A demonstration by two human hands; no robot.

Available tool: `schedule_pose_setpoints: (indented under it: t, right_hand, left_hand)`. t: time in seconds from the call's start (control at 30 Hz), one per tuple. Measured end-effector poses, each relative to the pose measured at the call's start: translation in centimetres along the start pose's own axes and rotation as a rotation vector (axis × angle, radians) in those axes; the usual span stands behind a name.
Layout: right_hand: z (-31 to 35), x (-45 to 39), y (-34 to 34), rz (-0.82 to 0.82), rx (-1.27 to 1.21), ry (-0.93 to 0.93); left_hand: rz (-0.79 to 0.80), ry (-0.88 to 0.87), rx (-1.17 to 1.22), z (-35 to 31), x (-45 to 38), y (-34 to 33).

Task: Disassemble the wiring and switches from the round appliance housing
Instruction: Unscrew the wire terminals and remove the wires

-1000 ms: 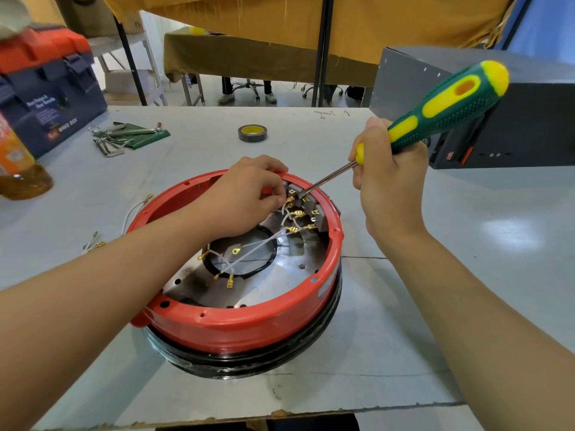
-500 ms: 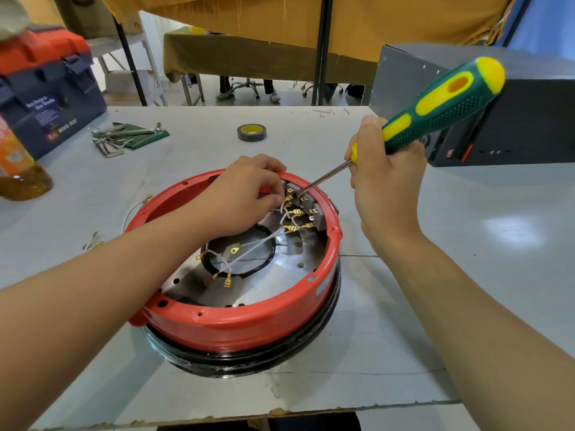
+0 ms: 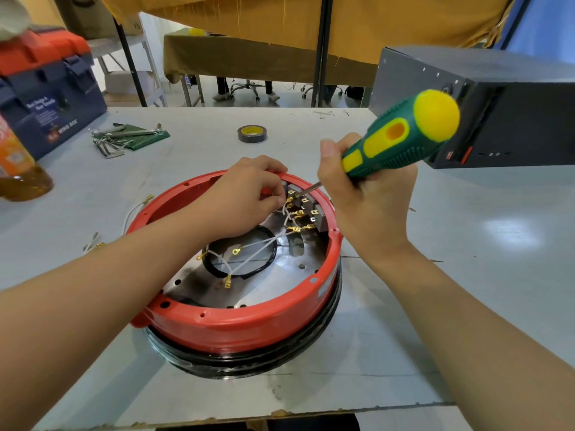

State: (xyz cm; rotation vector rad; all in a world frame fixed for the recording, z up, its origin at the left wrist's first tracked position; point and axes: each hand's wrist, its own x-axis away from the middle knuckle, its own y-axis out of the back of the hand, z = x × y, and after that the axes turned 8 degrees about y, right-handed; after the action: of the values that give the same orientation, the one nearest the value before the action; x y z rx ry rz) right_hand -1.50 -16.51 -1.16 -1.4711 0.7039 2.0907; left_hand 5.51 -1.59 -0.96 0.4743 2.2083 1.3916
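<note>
Round red plastic appliance housing [image 3: 236, 325] w/ black base ring, sitting mid grey bench [image 3: 435, 306], open side up. Grey switch blocks [image 3: 306, 203] w/ brass spade terminals clustered at far-right inner wall; thin white wires [image 3: 264, 247] trailing from there to black ring on metal floor plate.

Right hand [image 3: 367, 206] clenched round green-and-yellow-handled screwdriver [image 3: 401, 141], shaft angled down-left, tip [image 3: 303, 190] at top of switch blocks. Left hand [image 3: 245, 197] reaching over far rim, fingertips pinching at a wire/terminal just beside tip; exact item pinched hard to make out, prob. a brass connector.

Risks from here, judged:
- Tip slipping off terminal → straight into left fingertips, v. close to blade. Cause: prying force aimed toward pinching hand.
- Housing not clamped, neither hand pressing it down. Hard levering → skid or tilt on smooth bench.
- Pulling on wire instead of connector body → wire tearing out of crimp, spade left stuck on tab.
- Levering against switch block or red rim → cracked plastic, bent tab.
- Loose wire ends w/ ring/spade lugs lying on floor plate → snag on forearm or shaft on withdrawal.

Elsewhere on bench: loose white wire w/ brass lug [image 3: 137, 209] left of housing, black tape roll [image 3: 252, 133] behind, hex key set [image 3: 124, 136] far left, dark metal box [image 3: 497, 110] right.
</note>
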Motion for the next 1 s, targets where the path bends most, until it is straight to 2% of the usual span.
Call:
schedule_pose_setpoints:
  t: [0.1,0.3,0.63,0.73,0.77,0.87,1.0]
  right_hand:
    - [-0.2,-0.1,-0.2,-0.01,-0.028,-0.051]
    - [-1.6,-0.6,-0.1,-0.123,-0.188,-0.444]
    - [-1.7,-0.9,-0.4,-0.164,-0.274,-0.581]
    - [-1.6,-0.4,-0.8,-0.134,-0.383,-0.719]
    - [-1.4,-0.5,-1.0,-0.111,-0.394,-0.724]
    - [-1.1,-1.4,-1.1,-0.12,-0.339,-0.563]
    - [-1.2,-1.5,-0.1,-0.143,-0.388,-0.588]
  left_hand:
    - [0.003,0.004,-0.002,0.0,0.0,0.0]
    - [0.006,0.01,-0.012,0.1,-0.1,0.0]
    - [0.001,0.016,-0.022,0.3,-0.1,0.1]
    - [0.01,0.01,-0.016,0.3,-0.1,0.1]
    - [0.013,0.013,-0.01,0.3,-0.1,0.1]
    - [0.011,0.022,0.018,0.3,0.0,0.2]
    - [0.022,0.016,0.013,0.3,0.0,0.2]
